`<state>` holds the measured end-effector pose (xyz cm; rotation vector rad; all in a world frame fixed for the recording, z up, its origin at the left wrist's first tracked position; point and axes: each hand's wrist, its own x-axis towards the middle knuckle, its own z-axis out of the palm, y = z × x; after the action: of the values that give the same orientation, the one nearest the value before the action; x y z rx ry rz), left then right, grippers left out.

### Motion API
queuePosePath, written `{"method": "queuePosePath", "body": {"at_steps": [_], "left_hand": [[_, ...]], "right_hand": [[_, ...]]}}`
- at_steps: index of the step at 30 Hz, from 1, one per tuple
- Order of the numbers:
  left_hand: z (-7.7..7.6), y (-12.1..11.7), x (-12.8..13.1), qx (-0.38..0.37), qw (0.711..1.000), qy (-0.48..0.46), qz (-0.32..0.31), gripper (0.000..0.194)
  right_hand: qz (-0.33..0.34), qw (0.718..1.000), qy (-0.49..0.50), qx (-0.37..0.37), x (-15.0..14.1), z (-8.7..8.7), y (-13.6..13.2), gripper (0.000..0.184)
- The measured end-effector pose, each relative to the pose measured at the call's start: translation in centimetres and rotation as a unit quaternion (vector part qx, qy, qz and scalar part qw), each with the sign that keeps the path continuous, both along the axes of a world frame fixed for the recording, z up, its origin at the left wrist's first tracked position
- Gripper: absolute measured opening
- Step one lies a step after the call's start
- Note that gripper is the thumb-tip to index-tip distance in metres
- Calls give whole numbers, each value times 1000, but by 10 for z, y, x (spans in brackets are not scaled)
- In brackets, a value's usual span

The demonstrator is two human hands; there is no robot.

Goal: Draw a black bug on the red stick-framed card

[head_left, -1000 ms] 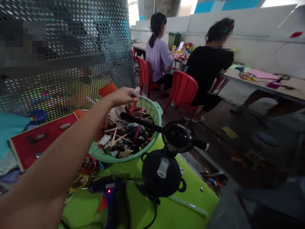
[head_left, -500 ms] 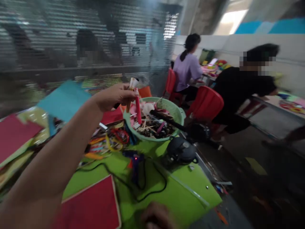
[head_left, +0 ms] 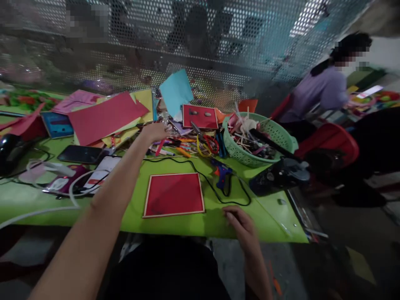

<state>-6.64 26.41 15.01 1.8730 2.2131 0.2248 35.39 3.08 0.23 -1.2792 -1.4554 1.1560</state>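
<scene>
My left hand (head_left: 156, 131) reaches over the pile at the back of the table, its fingers closed and partly hidden. From under it sticks out a red pen-like stick (head_left: 160, 147), which it seems to hold. Pens and scissors (head_left: 206, 146) lie just right of this hand. My right hand (head_left: 242, 223) rests at the table's front edge, fingers loosely curled, with nothing visible in it. Between my arms lies a red panel with a pale wooden frame (head_left: 174, 195). A blue glue gun (head_left: 223, 174) with a black cord lies behind my right hand.
A green basket (head_left: 246, 154) of scraps and sticks stands back right, beside a dark bottle (head_left: 278, 177). Coloured sheets (head_left: 108, 116) are heaped back left. Phones (head_left: 80, 153) and white cables (head_left: 73, 191) lie at left. A person in purple (head_left: 321, 89) sits beyond.
My left hand has gone from above the basket, where it held a red stick and another marker-like item, left to the pen pile. The view has swung left, showing more of the table.
</scene>
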Motion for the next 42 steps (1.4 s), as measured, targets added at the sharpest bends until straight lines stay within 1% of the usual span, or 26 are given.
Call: {"method": "queuePosePath", "body": {"at_steps": [3, 5, 7, 9, 11, 13, 15, 17, 19, 21, 22, 24, 26, 28, 31, 32, 33, 34, 35, 36, 37, 38, 39, 42], "left_hand": [[-18, -4, 4, 12, 995, -91, 47, 37], [-23, -9, 3, 36, 983, -171, 59, 43], [-25, -17, 1, 65, 960, -265, 61, 39], [-24, -28, 0, 92, 923, -371, 54, 28], [-24, -43, 3, 111, 870, -479, 40, 21], [-24, -60, 11, 120, 807, -578, 21, 25], [-25, -78, 21, 119, 744, -657, 5, 33], [-27, -95, 32, 107, 695, -711, -7, 35], [-31, -109, 42, 89, 662, -744, -16, 34], [-35, -120, 49, 73, 644, -761, -24, 34], [-38, -125, 52, 68, 639, -765, -27, 33], [-42, -131, 52, 66, 641, -764, -31, 33], [-46, -133, 47, 69, 658, -749, -30, 32], [-50, -128, 36, 78, 684, -725, -21, 28], [-59, -113, 14, 112, 740, -663, 9, 23], [-64, -108, 7, 132, 772, -621, 20, 25], [-69, -104, 0, 147, 803, -576, 32, 32], [-74, -100, -5, 159, 842, -515, 32, 43], [-78, -98, -9, 170, 897, -407, 17, 52], [-82, -98, -12, 173, 928, -330, 2, 59], [-85, -99, -13, 178, 947, -267, -16, 63], [-86, -100, -13, 187, 955, -227, -38, 63], [-86, -103, -11, 200, 953, -218, -61, 59], [-84, -113, -2, 227, 936, -223, -149, 43]], "right_hand": [[-20, 998, -47, 23, -4, -4, -1, 29], [-21, 997, -68, 26, -5, -6, -1, 29], [-31, 997, -73, 25, -6, -4, 0, 31], [-47, 996, -74, 33, -11, 2, 3, 31], [-53, 994, -77, 55, -22, 15, 8, 28], [-45, 993, -76, 82, -40, 33, 18, 25], [-14, 992, -61, 112, -64, 53, 33, 22], [-4, 987, -49, 155, -93, 70, 52, 19], [10, 984, -34, 172, -125, 78, 74, 28], [26, 989, 9, 145, -156, 79, 93, 37], [36, 991, 39, 124, -170, 77, 101, 41], [58, 989, 102, 90, -193, 72, 111, 51], [75, 985, 135, 72, -208, 67, 116, 51], [67, 985, 147, 67, -212, 65, 117, 46], [17, 986, 147, 74, -203, 64, 117, 39], [-2, 986, 146, 75, -199, 64, 117, 37], [-21, 986, 146, 77, -194, 63, 118, 36], [-39, 985, 146, 79, -190, 61, 119, 34], [-49, 985, 143, 78, -186, 59, 119, 32], [-58, 986, 140, 75, -184, 58, 119, 30], [-63, 986, 138, 73, -182, 56, 119, 28], [-66, 986, 137, 71, -182, 55, 119, 27], [-67, 986, 137, 70, -181, 54, 119, 26], [-69, 986, 138, 71, -182, 55, 118, 25]]}}
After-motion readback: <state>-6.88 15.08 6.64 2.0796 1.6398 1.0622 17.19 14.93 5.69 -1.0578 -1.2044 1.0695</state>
